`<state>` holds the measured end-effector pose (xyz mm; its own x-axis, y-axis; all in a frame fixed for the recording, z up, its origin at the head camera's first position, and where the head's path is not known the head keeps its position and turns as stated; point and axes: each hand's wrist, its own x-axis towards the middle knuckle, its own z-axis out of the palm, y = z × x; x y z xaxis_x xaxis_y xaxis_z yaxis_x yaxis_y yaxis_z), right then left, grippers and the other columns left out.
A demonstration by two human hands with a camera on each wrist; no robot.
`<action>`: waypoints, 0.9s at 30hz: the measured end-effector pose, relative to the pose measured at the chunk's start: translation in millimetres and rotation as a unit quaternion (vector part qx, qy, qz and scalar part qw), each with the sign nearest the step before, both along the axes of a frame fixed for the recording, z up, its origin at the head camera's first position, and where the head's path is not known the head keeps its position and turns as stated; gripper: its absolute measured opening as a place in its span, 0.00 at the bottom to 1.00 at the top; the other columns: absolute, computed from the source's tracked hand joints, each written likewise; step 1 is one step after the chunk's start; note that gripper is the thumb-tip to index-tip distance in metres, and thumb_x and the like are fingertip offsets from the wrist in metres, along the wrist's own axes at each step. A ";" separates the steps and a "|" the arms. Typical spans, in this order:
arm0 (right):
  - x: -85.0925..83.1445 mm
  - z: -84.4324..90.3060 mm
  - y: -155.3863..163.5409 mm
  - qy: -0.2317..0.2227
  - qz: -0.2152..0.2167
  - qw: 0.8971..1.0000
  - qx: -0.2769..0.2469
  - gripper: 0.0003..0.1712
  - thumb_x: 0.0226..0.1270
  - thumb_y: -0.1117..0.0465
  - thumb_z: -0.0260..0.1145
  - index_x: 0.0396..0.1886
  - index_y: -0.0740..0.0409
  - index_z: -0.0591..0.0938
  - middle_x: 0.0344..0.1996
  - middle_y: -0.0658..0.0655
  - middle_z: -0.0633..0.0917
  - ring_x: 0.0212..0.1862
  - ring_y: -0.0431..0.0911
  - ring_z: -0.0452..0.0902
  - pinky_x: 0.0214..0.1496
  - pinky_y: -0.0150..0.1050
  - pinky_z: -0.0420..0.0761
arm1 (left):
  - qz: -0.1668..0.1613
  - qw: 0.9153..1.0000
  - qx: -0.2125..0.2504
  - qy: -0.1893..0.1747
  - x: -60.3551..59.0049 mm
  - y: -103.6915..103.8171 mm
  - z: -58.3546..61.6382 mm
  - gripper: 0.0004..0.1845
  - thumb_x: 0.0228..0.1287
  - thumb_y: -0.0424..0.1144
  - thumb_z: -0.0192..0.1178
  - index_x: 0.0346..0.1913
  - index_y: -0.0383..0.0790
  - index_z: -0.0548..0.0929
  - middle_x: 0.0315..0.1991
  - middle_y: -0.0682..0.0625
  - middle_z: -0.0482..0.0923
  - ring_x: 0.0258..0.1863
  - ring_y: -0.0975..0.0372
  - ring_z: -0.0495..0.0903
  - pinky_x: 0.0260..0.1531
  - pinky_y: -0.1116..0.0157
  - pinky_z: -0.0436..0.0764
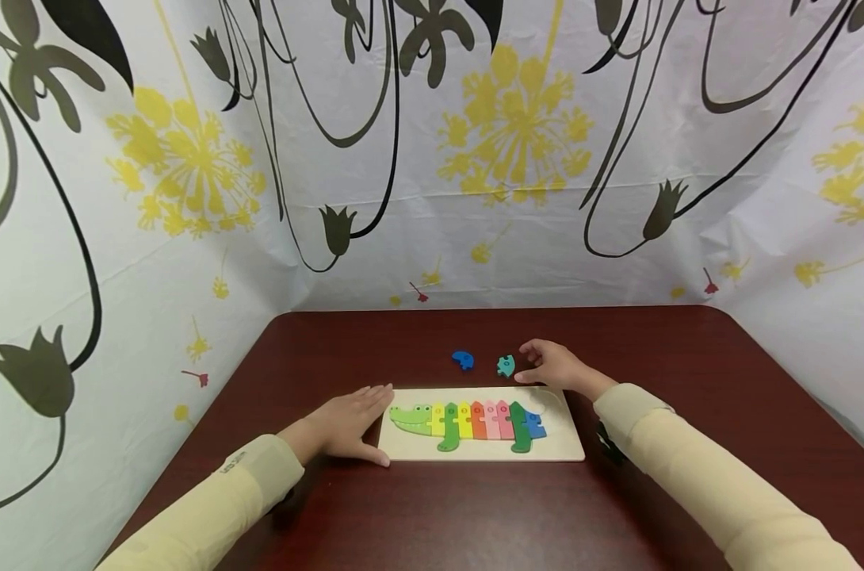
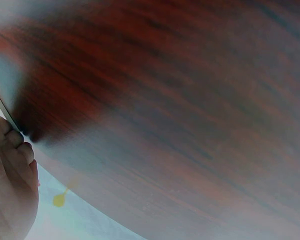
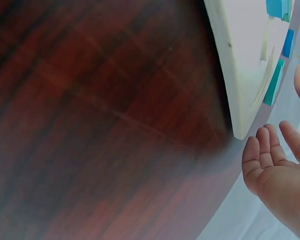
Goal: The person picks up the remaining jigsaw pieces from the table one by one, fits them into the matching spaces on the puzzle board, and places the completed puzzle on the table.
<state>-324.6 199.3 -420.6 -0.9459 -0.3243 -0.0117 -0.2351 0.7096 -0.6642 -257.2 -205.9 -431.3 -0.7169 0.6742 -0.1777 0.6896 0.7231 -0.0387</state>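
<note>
Head view: a person sits at a dark red desk [image 1: 689, 412] hung round with white cloth printed with yellow flowers and dark stems.
Puzzle board: a pale wooden board [image 1: 567, 444] lies flat near the middle of the desk, holding a crocodile [image 1: 468, 420] made of coloured slices, green head at its left, blue slice at its right; the tail end looks unfilled.
Teal piece: a small teal piece [image 1: 505, 365] lies loose on the desk just behind the board.
Blue piece: a small blue piece [image 1: 464, 360] lies a little to the left of the teal one, apart from it.
Right hand: the right hand [image 1: 555, 366] reaches beside the teal piece, fingers relaxed and spread, fingertips at or nearly at it; contact cannot be told. It holds nothing.
Left hand: the left hand [image 1: 352, 424] lies flat, fingers straight, against the board's left edge.
Handling, as judged: the teal piece looks light, stiff, flat and smooth, likely to slide; a pinch across its thin edges with thumb and forefinger seems best.
Wrist views: mostly blurred desk surface; the right wrist view shows the board's corner [image 3: 240, 90].
</note>
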 end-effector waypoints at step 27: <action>-14.5 -6.6 -8.9 -0.003 0.024 1.000 0.006 0.37 0.60 0.60 0.74 0.64 0.71 0.70 0.56 0.72 0.73 0.58 0.63 0.69 0.56 0.56 0.75 | -0.001 1.000 0.001 -0.005 0.7 2.3 3.3 0.62 0.52 0.81 0.44 0.77 0.38 0.48 0.77 0.45 0.44 0.75 0.56 0.46 0.71 0.59 0.52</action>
<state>-339.1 190.3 -427.2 -0.9293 -0.3688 -0.0205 -0.2653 0.7051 -0.6576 -256.4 -203.6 -428.0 -0.7140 0.6756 -0.1837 0.6912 0.7220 -0.0308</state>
